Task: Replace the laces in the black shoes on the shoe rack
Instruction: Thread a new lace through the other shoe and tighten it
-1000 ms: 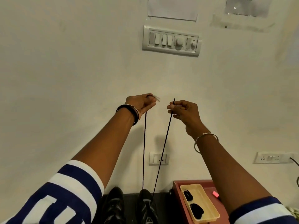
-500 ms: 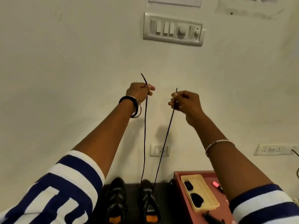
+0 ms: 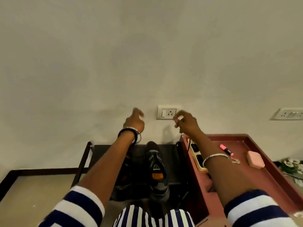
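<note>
**A:** Start big. What fills the view?

**B:** A pale wall (image 3: 65, 79), then a red desk (image 3: 265, 145) on the right. The low black shoe rack (image 3: 172, 161) stands against the desk's left side.

**A:** And the shoes?

**B:** The black shoes (image 3: 155, 167) sit side by side on the rack's top. One is in plain sight and the other is half hidden behind the left forearm.

**A:** The hands?

**B:** Both are raised above the rack, near a wall socket (image 3: 167, 112), and both are blurred. The left hand (image 3: 135, 122) has its fingers curled, but I cannot tell what it holds, if anything. The right hand (image 3: 186, 122) is curled into a pinch, and a thin dark lace (image 3: 189, 144) drops from under it along the desk's edge.

**A:** How will that lace handle?

**B:** I'd judge it light, limp and thin, so it will sag and swing and won't push through anything by itself. It is best pinched close to the stiff tip to steer it into an eyelet, with the slack kept taut by the other hand. The shoe looks soft-sided, so it may need steadying at the tongue.

**A:** Anything small nearby?

**B:** On the desk there's a yellowish tray (image 3: 197, 166) under the right forearm. There's also a pink case (image 3: 255, 158) and a pink highlighter (image 3: 226, 149).
</note>
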